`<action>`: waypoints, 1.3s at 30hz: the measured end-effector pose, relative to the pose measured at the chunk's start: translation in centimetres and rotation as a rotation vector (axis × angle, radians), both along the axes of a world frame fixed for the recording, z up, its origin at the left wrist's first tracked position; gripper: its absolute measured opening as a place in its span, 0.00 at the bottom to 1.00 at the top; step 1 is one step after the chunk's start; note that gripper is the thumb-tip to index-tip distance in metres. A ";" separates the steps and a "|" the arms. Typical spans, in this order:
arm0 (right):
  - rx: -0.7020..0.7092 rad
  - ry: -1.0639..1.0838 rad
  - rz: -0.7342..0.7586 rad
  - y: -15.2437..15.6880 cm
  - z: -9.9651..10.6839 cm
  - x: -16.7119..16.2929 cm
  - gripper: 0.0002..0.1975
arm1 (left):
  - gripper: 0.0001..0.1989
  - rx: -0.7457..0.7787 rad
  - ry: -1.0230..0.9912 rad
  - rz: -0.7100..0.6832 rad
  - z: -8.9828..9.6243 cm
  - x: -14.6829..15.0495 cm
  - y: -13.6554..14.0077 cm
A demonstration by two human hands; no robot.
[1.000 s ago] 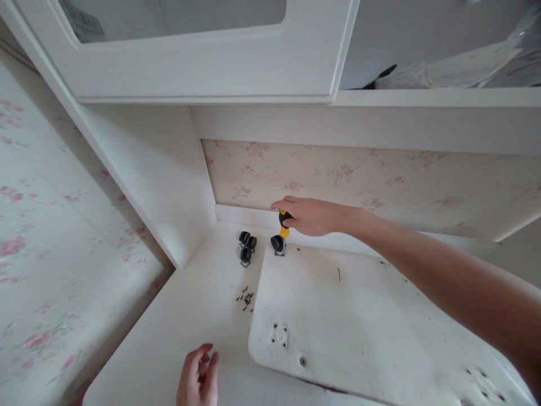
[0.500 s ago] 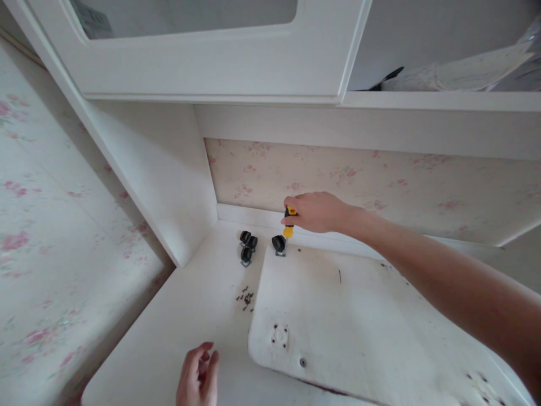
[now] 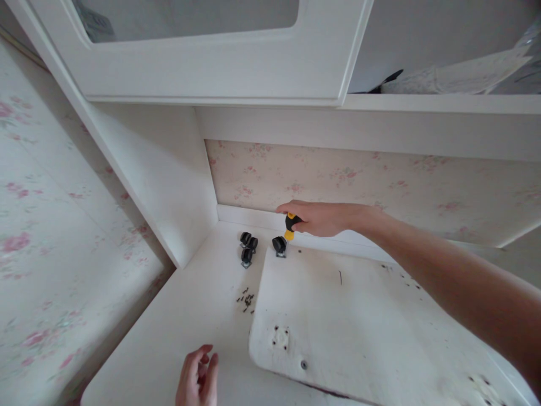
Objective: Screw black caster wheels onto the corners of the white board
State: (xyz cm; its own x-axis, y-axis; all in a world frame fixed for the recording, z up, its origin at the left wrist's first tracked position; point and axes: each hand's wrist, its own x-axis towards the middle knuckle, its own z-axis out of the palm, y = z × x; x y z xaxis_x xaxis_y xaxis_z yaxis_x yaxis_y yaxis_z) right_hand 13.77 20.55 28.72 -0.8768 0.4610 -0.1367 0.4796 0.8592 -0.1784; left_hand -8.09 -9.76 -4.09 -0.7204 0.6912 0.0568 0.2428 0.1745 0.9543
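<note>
My right hand (image 3: 316,217) is wrapped round a yellow and black screwdriver (image 3: 289,225), held nearly upright. Its tip reaches down beside a black caster wheel (image 3: 279,244) whose metal plate sits on the far left corner of a worn white board (image 3: 338,321). The exact contact at the tip is too small to make out. My left hand (image 3: 198,376) rests low in the view, left of the board, fingers loosely curled and apart from the thumb, with nothing in it. Between the two hands lies a pile of small dark screws (image 3: 247,300) on the white desktop (image 3: 198,299).
Three loose casters (image 3: 247,256) stand left of the board. The board has screw holes (image 3: 280,338) at its near left corner and a thin dark piece (image 3: 340,277) on it. A white cabinet (image 3: 211,73) overhangs the desk, and a side panel (image 3: 156,175) closes its left.
My right hand has shifted its grip on the screwdriver; the index finger now extends further left and the handle leans slightly more. The caster and my left hand look nearly unchanged.
</note>
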 end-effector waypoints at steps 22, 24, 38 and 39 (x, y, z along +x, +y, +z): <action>0.484 -0.145 -0.153 -0.6 -0.3 -1.2 0.25 | 0.28 -0.012 0.004 0.018 0.7 0.3 0.1; 0.517 -0.158 -0.177 -0.7 -0.4 -1.3 0.29 | 0.28 -0.008 0.010 0.010 0.6 0.3 0.0; 0.416 -0.190 -0.158 -0.6 0.3 -1.7 0.25 | 0.27 0.012 0.029 0.002 0.3 0.4 0.1; 0.437 -0.195 -0.168 -0.7 0.3 -1.8 0.27 | 0.27 0.015 0.029 -0.005 0.3 0.4 0.1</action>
